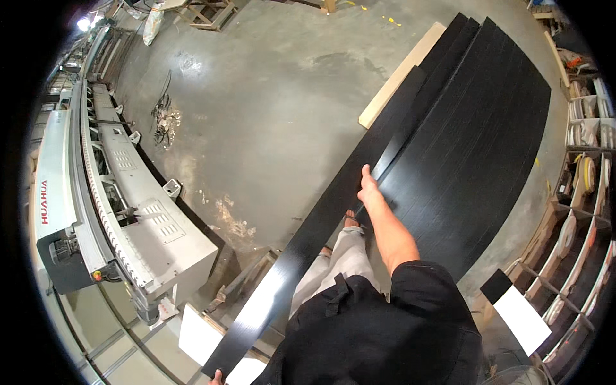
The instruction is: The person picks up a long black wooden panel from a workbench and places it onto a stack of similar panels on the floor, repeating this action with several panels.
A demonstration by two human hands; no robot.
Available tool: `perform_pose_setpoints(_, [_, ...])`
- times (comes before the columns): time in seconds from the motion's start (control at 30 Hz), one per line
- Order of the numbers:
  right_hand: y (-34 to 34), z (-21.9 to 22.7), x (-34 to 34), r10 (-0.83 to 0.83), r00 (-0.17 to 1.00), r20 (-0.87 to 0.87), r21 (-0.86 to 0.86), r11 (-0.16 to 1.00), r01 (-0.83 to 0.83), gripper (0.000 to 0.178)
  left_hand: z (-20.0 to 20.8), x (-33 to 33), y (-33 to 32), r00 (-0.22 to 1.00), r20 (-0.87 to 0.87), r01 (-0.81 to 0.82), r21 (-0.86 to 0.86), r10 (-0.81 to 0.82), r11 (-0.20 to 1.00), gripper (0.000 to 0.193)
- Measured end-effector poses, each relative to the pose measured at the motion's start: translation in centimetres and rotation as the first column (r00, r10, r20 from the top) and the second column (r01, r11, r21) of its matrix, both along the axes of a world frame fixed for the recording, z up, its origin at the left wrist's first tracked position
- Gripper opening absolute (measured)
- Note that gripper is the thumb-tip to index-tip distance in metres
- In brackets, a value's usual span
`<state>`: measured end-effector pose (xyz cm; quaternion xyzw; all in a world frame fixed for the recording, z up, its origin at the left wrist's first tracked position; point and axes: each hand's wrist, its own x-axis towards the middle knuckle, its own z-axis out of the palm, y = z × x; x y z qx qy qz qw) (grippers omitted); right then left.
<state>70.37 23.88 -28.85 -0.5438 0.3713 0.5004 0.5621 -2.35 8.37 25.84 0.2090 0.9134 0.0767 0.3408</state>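
Note:
A long, narrow black board (308,247) with a faint wood grain runs slantwise in front of me, from the lower left toward the upper right. My right hand (367,184) grips its right edge near the middle, thumb on top, the other fingers mostly hidden. At the near end, my left hand (217,378) holds the board's corner; only the thumb and part of a finger show above the picture's lower edge. The board's far part overlaps a stack of wide black panels (481,135) to the right, and I cannot tell whether it touches them.
A pale wooden plank (401,77) lies beside the stack. Along the left stands a long grey-white machine (170,224). Shelves with rolls of banding (564,234) line the right, near a white panel (523,321). Scraps (231,218) and cables (162,109) litter the floor.

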Motion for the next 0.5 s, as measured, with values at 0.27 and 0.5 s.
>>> perform_pose_setpoints(0.27, [1.0,-1.6,0.1,-0.029,0.971,0.238,-0.069,0.996,0.047,0.038,-1.5,10.2,5.6,0.867,0.324,0.348,0.152,-0.379,0.925,0.066])
perform_pose_setpoints(0.5, [-1.2,6.9,-2.2,0.145,0.949,0.280,-0.091,0.988,-0.124,0.026,-19.6,12.0,10.6,0.835,0.408,0.364,0.092,-0.368,0.927,0.042])
